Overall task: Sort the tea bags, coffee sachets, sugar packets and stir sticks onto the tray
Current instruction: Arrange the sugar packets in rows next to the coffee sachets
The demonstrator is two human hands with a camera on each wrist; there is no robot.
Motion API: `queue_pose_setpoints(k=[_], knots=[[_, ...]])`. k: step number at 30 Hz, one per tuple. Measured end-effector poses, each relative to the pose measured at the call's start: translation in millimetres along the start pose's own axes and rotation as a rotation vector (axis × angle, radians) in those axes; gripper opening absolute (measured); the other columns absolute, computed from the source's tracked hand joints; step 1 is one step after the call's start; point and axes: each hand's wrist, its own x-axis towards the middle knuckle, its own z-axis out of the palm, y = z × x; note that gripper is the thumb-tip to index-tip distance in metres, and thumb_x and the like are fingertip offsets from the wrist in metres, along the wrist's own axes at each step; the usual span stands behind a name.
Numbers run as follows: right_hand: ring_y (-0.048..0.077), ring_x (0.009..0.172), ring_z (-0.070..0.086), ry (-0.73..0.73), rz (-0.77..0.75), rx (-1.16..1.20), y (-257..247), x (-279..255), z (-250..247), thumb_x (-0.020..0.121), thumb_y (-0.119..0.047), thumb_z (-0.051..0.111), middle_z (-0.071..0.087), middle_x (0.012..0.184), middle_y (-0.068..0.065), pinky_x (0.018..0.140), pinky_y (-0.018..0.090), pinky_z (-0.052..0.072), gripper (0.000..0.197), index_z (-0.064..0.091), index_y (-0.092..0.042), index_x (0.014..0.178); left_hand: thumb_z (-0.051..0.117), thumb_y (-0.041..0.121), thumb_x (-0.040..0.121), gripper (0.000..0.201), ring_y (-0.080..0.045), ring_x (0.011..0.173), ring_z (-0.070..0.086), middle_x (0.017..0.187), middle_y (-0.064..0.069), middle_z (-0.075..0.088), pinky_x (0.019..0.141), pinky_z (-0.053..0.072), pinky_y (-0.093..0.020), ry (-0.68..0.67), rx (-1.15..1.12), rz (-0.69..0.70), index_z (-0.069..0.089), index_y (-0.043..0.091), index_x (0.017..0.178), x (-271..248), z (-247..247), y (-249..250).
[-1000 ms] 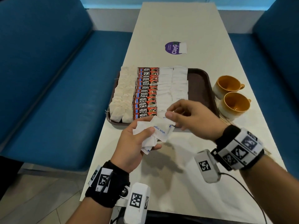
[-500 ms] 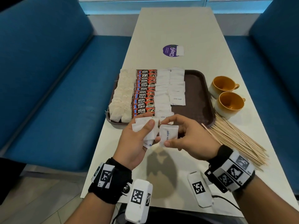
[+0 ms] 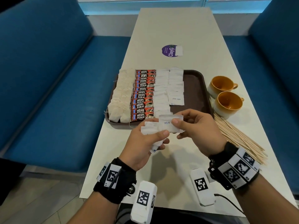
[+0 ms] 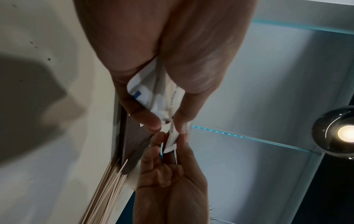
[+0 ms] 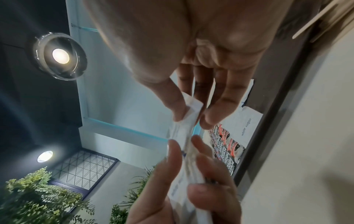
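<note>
A brown tray (image 3: 196, 88) holds rows of tea bags (image 3: 121, 97), red coffee sachets (image 3: 143, 96) and white sugar packets (image 3: 171, 88). My left hand (image 3: 145, 143) grips a small bundle of sugar packets (image 3: 150, 131) just in front of the tray's near edge. My right hand (image 3: 194, 128) pinches one white sugar packet (image 3: 168, 122) between thumb and fingers, still touching the bundle. In the left wrist view the bundle (image 4: 153, 97) sits between thumb and fingers. In the right wrist view the pinched packet (image 5: 187, 115) shows edge-on. Wooden stir sticks (image 3: 239, 139) lie on the table at the right.
Two orange cups (image 3: 226, 96) stand right of the tray. A purple sticker (image 3: 169, 50) lies farther back on the white table (image 3: 178, 167). Blue benches (image 3: 48, 94) flank both sides. The tray's right part is bare.
The right hand came back from the tray, where it left a packet, to the bundle and now pinches another packet, lifted slightly towards the tray. The left hand stayed roughly in place.
</note>
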Motion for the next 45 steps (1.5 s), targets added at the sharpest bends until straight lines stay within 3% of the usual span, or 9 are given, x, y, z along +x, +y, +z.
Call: queue_pose_setpoints(k=[5,9,16,19,22,31,34,39,45], knots=[[0.029,0.076,0.073,-0.087,0.014,0.034,7,0,-3,0.082,0.002,0.078,0.077,0.096,0.02,0.064,0.036,0.062,0.028,0.067,0.002,0.107,0.083,0.002,0.075,0.041,-0.028,0.063,0.066,0.088,-0.016,0.072,0.051,0.05,-0.029,0.055,0.024,0.039,0.063,0.012,0.11,0,-1,3],[0.027,0.077,0.073,-0.124,0.011,-0.029,1,5,-7,0.081,0.006,0.077,0.076,0.096,0.017,0.064,0.035,0.063,0.029,0.067,-0.001,0.108,0.071,0.001,0.089,0.027,-0.03,0.065,0.065,0.09,-0.016,0.07,0.051,0.05,-0.029,0.084,0.005,0.038,0.063,0.007,0.114,-2,-3,3],[0.015,0.088,0.076,0.086,0.056,-0.307,-20,62,-36,0.089,-0.007,0.075,0.074,0.103,0.0,0.068,0.029,0.064,0.027,0.068,-0.018,0.113,0.068,0.004,0.091,0.027,-0.034,0.075,0.068,0.101,-0.018,0.069,0.055,0.054,-0.03,0.137,-0.096,-0.033,0.063,0.008,0.118,0,-16,4],[0.018,0.092,0.073,0.115,0.123,-0.476,-14,100,-46,0.089,-0.013,0.077,0.072,0.105,0.0,0.074,0.032,0.064,0.021,0.069,-0.022,0.106,0.072,0.009,0.083,0.037,-0.035,0.079,0.068,0.103,-0.018,0.071,0.057,0.055,-0.031,0.124,-0.107,-0.053,0.062,0.007,0.119,1,-17,4],[0.02,0.09,0.073,0.109,0.166,-0.643,-7,129,-46,0.086,-0.016,0.081,0.072,0.103,0.0,0.079,0.037,0.064,0.021,0.067,-0.028,0.096,0.068,0.005,0.091,0.024,-0.036,0.079,0.068,0.101,-0.017,0.072,0.058,0.055,-0.031,0.108,-0.096,-0.068,0.064,0.007,0.114,4,-17,2],[0.02,0.086,0.071,0.099,0.167,-0.853,-4,158,-34,0.076,-0.016,0.09,0.07,0.097,0.002,0.086,0.038,0.062,0.029,0.071,-0.02,0.097,0.065,0.002,0.093,0.022,-0.036,0.079,0.069,0.098,-0.015,0.074,0.061,0.057,-0.032,0.131,-0.072,-0.094,0.066,0.008,0.114,12,-27,1],[0.019,0.075,0.072,0.109,0.173,-0.864,-2,159,-32,0.073,-0.017,0.092,0.071,0.091,0.003,0.08,0.036,0.063,0.034,0.067,-0.018,0.097,0.065,0.002,0.092,0.026,-0.035,0.078,0.07,0.099,-0.016,0.073,0.061,0.057,-0.033,0.138,-0.096,-0.087,0.064,0.008,0.118,13,-29,0],[0.023,0.085,0.072,0.117,0.183,-0.885,-2,158,-31,0.073,-0.02,0.093,0.07,0.095,0.004,0.085,0.041,0.062,0.04,0.062,-0.019,0.098,0.075,-0.001,0.081,0.046,-0.038,0.082,0.07,0.103,-0.019,0.07,0.064,0.059,-0.035,0.114,-0.149,-0.104,0.061,0.004,0.124,13,-29,-1],[0.022,0.086,0.069,0.124,0.036,-0.805,-13,135,-27,0.083,-0.032,0.084,0.066,0.095,0.001,0.084,0.044,0.061,0.027,0.063,-0.023,0.098,0.045,-0.007,0.066,0.07,-0.049,0.095,0.069,0.117,-0.028,0.063,0.075,0.062,-0.046,0.036,-0.301,-0.123,0.056,0.001,0.134,12,-32,0]])
